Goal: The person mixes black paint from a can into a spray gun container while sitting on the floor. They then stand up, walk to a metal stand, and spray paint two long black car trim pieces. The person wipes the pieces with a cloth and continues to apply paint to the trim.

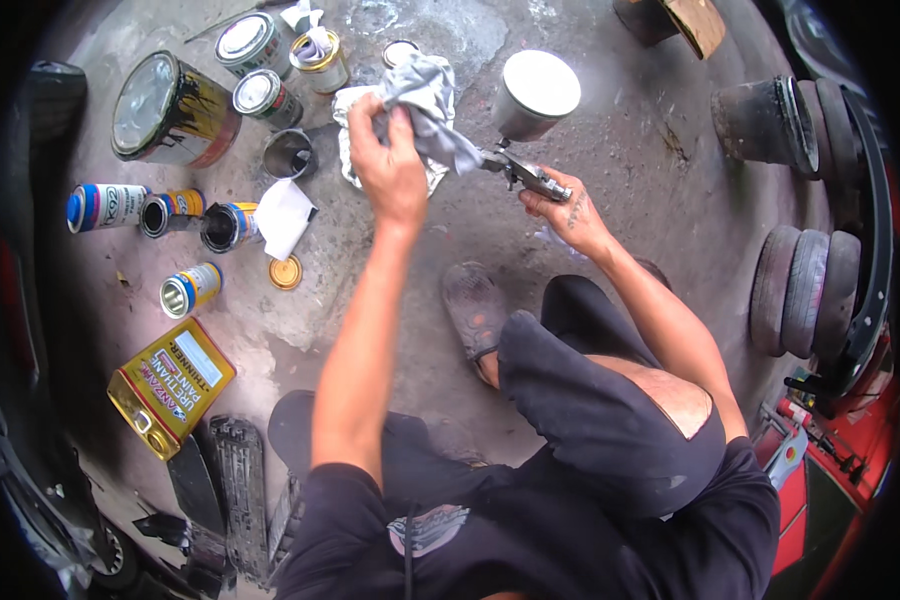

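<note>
My left hand (pixel 390 170) is closed on a light grey rag (pixel 425 90), pinched between thumb and fingers. A loose end of the rag touches the front of a metal spray gun (pixel 522 176). My right hand (pixel 578 218) grips the spray gun by its body and handle, with the nozzle end toward the rag. On top of the gun sits a cup with a white lid (pixel 540 84). Beneath my left hand a white cloth (pixel 350 165) lies on the concrete floor. The fingers of my right hand are partly hidden by the gun.
Several paint cans stand at far left, among them a large drip-stained bucket (pixel 175 110). Opened small cans (pixel 232 226) and a yellow thinner tin (pixel 172 385) lie nearer. On the right are tyres (pixel 805 290), a black bucket (pixel 765 125) and a red toolbox (pixel 840 480).
</note>
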Demonstrator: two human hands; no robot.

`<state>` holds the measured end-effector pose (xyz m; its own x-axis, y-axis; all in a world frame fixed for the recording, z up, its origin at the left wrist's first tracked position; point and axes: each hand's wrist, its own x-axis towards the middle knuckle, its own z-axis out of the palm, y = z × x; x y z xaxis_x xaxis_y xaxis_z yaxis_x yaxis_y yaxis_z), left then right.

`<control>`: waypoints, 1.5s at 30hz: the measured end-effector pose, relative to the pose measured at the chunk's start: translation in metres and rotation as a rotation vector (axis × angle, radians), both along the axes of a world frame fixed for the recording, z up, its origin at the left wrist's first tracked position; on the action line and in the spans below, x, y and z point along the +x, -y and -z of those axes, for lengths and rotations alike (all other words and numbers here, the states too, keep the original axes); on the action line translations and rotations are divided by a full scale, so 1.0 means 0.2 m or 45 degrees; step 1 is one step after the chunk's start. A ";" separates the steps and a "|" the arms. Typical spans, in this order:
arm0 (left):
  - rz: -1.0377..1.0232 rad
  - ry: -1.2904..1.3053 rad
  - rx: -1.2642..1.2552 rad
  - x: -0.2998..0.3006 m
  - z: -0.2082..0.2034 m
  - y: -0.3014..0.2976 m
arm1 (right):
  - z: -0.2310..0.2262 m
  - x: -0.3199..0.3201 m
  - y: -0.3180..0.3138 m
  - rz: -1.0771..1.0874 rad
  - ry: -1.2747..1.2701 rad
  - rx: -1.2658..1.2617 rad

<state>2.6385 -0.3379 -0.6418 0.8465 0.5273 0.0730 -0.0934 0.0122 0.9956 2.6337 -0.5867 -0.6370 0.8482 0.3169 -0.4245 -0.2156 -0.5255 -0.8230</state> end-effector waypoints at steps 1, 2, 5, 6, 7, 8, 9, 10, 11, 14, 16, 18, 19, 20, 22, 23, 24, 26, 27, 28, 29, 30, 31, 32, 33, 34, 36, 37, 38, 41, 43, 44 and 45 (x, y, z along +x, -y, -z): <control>0.039 -0.016 -0.242 -0.08 -0.11 0.05 | 0.02 0.01 -0.04 -0.022 0.030 0.005; 0.158 0.035 -0.096 -0.12 -0.14 0.11 | 0.04 0.01 -0.07 -0.044 0.058 -0.001; 0.005 0.267 0.105 -0.06 0.00 0.37 | 0.14 -0.02 -0.09 -0.180 0.323 0.060; 0.010 0.242 0.029 -0.03 -0.02 0.34 | 0.09 -0.06 -0.17 -0.082 0.360 0.196; 0.016 0.218 -0.049 0.00 -0.03 0.31 | -0.01 -0.04 -0.21 -0.140 0.270 0.086; -0.034 0.321 0.175 0.02 0.03 0.25 | -0.12 -0.04 -0.26 -0.205 0.166 -0.019; 0.047 0.343 0.147 0.06 0.08 0.17 | -0.18 -0.07 -0.27 -0.259 0.059 -0.138; 0.166 0.394 0.084 0.09 0.11 0.10 | -0.18 -0.09 -0.24 -0.308 0.068 -0.104; 0.285 0.438 0.031 0.13 0.14 0.03 | -0.20 -0.11 -0.24 -0.334 0.098 -0.042; 0.588 0.374 -0.105 0.13 0.20 -0.15 | -0.28 -0.13 -0.28 -0.426 0.120 0.070; 0.743 0.149 -0.335 0.10 0.20 -0.21 | -0.28 -0.13 -0.26 -0.534 0.063 0.107; 0.865 -0.192 -0.746 0.05 0.18 -0.24 | -0.30 -0.11 -0.26 -0.595 -0.012 0.125; 0.933 -0.225 -0.708 0.04 0.19 -0.28 | -0.30 -0.10 -0.27 -0.605 -0.064 0.129; 1.004 -0.289 -0.887 0.02 0.16 -0.31 | -0.30 -0.10 -0.27 -0.612 -0.122 0.131; 0.920 -0.344 -0.587 -0.03 0.19 -0.29 | -0.27 -0.10 -0.26 -0.523 -0.059 0.172; 0.882 -0.377 -0.444 -0.05 0.18 -0.27 | -0.26 -0.09 -0.26 -0.473 -0.023 0.187; 0.825 -0.353 -0.355 -0.08 0.17 -0.29 | -0.26 -0.08 -0.26 -0.393 -0.015 0.209; 0.641 -0.187 -0.575 -0.16 0.09 -0.29 | -0.25 -0.06 -0.26 -0.344 0.018 0.157; 0.498 -0.037 -0.879 -0.20 0.02 -0.25 | -0.26 -0.05 -0.26 -0.325 0.040 0.128; 0.346 0.114 -1.179 -0.21 -0.02 -0.21 | -0.22 -0.04 -0.24 -0.325 0.115 0.158; 0.333 0.091 -0.682 -0.23 0.01 -0.18 | -0.23 -0.04 -0.25 -0.320 0.101 0.138; 0.308 0.051 -0.182 -0.26 0.03 -0.12 | -0.24 -0.05 -0.27 -0.317 0.076 0.123; 0.256 -0.026 -0.088 -0.28 0.05 -0.07 | -0.25 -0.07 -0.28 -0.314 0.051 0.107; 0.220 -0.108 -0.007 -0.29 0.04 -0.01 | -0.23 -0.10 -0.26 -0.324 0.123 0.130; 0.196 -0.108 -0.024 -0.28 0.03 0.00 | -0.20 -0.11 -0.24 -0.348 0.208 0.159; 0.173 -0.108 -0.043 -0.27 0.04 0.00 | -0.19 -0.12 -0.23 -0.371 0.291 0.186; 0.180 -0.120 -0.084 -0.28 0.12 -0.03 | -0.23 -0.13 -0.23 -0.355 0.230 0.121; 0.119 -0.023 -0.097 -0.25 0.21 -0.06 | -0.25 -0.13 -0.24 -0.344 0.200 0.090; 0.060 0.075 -0.106 -0.21 0.32 -0.10 | -0.24 -0.12 -0.24 -0.309 0.178 0.079; 0.090 -0.166 0.268 -0.09 0.37 -0.24 | -0.24 -0.08 -0.22 -0.202 0.115 0.030; 0.083 -0.235 0.605 -0.02 0.35 -0.30 | -0.29 -0.03 -0.24 -0.179 0.058 0.022; 0.196 -0.335 0.737 0.00 0.33 -0.34 | -0.30 -0.02 -0.25 -0.175 0.106 0.062; 0.246 -0.497 0.848 0.00 0.23 -0.31 | -0.32 0.01 -0.21 -0.179 0.161 0.073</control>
